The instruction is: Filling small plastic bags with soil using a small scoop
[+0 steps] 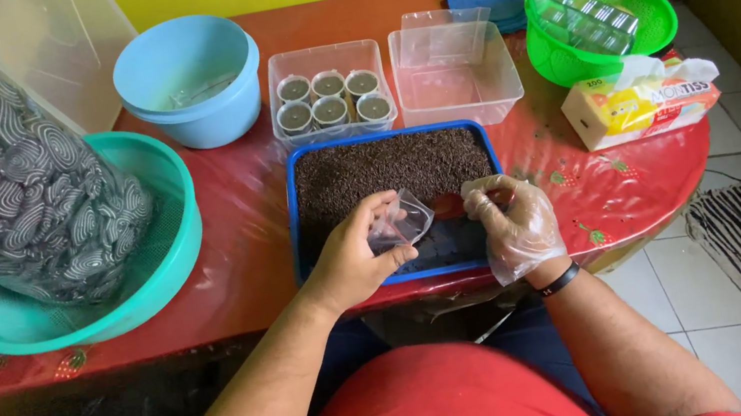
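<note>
Small clear plastic cup, held tilted in left hand, grip closed on its rim, over near edge of blue tray of dark granules at table centre. Right hand, in clear glove, grip pinched on small red scoop just beside cup at 3 o'clock. Clear tub of six filled cups at 12 o'clock beyond tray; green basket at 2 o'clock; teal basin at 9 o'clock.
</note>
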